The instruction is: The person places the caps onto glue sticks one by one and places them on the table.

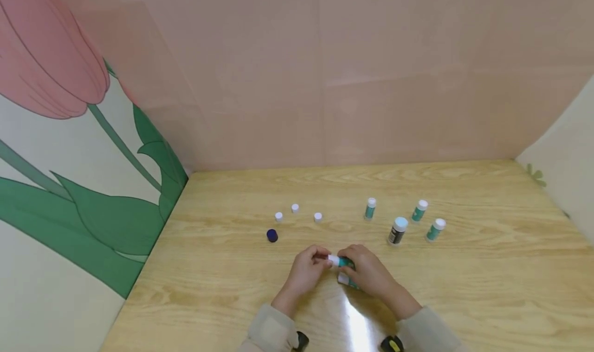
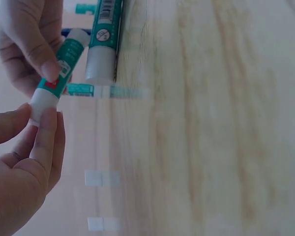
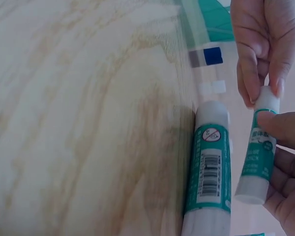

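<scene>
As its white end is pinched between the thumb and fingers of the left hand (image 1: 306, 270), a green-labelled glue stick (image 3: 258, 160) is held over the near middle of a wood-grain table (image 1: 209, 285). Its green body is gripped by the right hand (image 1: 370, 273), with the thumb laid across the label and the fingers curled behind; both grips are closed to the width of the stick. Just on the near side, a thicker glue stick (image 3: 211, 167), marked with a barcode, is seen lying on the tabletop, partly covered by the right hand in the head view; whether it is touched by that hand cannot be told.

Farther off to the left, 3 small white caps (image 1: 295, 208) are spread out, with 1 dark blue cap (image 1: 272, 235) placed nearer. On the right, 3 green-and-white glue sticks (image 1: 419, 212) are stood upright around 1 dark-labelled container (image 1: 396, 233) topped in light blue. The table is backed by a pink wall covering (image 1: 371, 84), and a tulip (image 1: 51, 48) is pictured at left.
</scene>
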The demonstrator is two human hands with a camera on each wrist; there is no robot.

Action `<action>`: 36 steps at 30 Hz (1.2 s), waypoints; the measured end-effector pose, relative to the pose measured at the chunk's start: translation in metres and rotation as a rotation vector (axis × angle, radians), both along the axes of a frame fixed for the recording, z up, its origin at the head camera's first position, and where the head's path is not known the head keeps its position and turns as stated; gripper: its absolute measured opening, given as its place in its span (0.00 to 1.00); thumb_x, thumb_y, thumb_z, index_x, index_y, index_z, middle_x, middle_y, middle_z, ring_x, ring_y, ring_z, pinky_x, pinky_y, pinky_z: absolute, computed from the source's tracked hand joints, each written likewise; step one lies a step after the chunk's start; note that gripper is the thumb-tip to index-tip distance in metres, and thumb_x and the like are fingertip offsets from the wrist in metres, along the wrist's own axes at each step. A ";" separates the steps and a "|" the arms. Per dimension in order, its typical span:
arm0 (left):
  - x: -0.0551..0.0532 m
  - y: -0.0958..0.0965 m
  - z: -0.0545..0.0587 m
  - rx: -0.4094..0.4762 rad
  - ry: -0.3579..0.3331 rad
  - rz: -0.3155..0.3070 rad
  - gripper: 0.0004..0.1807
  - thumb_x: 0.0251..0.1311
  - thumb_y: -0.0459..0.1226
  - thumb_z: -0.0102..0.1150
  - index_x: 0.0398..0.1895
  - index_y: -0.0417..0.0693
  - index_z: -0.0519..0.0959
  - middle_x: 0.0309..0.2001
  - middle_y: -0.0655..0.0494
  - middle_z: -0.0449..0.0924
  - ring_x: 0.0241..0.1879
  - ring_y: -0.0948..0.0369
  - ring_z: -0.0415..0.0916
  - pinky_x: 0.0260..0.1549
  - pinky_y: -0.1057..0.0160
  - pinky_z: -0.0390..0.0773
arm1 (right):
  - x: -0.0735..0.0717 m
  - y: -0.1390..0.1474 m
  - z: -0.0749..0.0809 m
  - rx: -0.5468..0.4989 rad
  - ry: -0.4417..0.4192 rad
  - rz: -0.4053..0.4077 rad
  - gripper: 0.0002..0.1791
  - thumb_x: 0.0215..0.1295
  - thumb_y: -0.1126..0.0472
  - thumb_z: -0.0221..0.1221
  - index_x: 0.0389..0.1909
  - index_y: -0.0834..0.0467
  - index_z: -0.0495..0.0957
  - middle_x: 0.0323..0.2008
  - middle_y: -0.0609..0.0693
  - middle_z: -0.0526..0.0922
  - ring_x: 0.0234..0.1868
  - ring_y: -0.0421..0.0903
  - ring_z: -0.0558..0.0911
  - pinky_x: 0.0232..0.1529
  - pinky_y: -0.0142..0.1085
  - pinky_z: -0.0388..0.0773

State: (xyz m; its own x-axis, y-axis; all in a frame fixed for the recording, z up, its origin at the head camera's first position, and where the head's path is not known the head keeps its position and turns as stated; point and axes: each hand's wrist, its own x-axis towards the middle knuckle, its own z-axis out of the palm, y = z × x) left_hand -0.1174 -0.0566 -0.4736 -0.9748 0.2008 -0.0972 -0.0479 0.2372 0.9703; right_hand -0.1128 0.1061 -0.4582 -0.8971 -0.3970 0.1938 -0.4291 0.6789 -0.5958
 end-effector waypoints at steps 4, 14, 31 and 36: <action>-0.001 -0.001 0.000 0.009 -0.003 0.010 0.08 0.52 0.31 0.55 0.36 0.39 0.74 0.32 0.57 0.73 0.30 0.64 0.71 0.29 0.69 0.73 | -0.001 0.002 -0.003 0.007 -0.005 -0.028 0.11 0.46 0.66 0.63 0.34 0.61 0.76 0.32 0.48 0.75 0.35 0.43 0.73 0.37 0.37 0.71; -0.001 -0.003 0.015 0.004 -0.035 0.025 0.09 0.52 0.30 0.55 0.37 0.37 0.74 0.32 0.55 0.74 0.31 0.62 0.71 0.29 0.69 0.73 | -0.006 0.003 -0.004 0.011 -0.037 -0.034 0.10 0.47 0.66 0.62 0.33 0.60 0.76 0.31 0.45 0.74 0.33 0.41 0.72 0.35 0.37 0.71; -0.008 -0.011 -0.001 -0.039 -0.003 0.053 0.09 0.51 0.34 0.58 0.35 0.40 0.75 0.31 0.58 0.74 0.30 0.65 0.71 0.28 0.70 0.72 | -0.011 0.010 -0.009 0.043 -0.143 -0.104 0.08 0.47 0.70 0.60 0.31 0.60 0.77 0.26 0.46 0.74 0.29 0.41 0.72 0.34 0.38 0.71; -0.007 -0.011 -0.001 -0.050 0.001 0.041 0.08 0.51 0.35 0.58 0.34 0.41 0.75 0.30 0.59 0.74 0.30 0.66 0.70 0.28 0.70 0.72 | -0.011 0.011 -0.011 0.059 -0.148 -0.108 0.09 0.45 0.71 0.61 0.30 0.60 0.76 0.24 0.45 0.72 0.27 0.40 0.71 0.32 0.37 0.70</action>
State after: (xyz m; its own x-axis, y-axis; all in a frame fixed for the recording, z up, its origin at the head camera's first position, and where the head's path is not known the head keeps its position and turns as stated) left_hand -0.1243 -0.0673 -0.4741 -0.9822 0.1553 -0.1052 -0.0577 0.2836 0.9572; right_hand -0.1237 0.1166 -0.4697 -0.9523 -0.3032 0.0355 -0.2620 0.7520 -0.6048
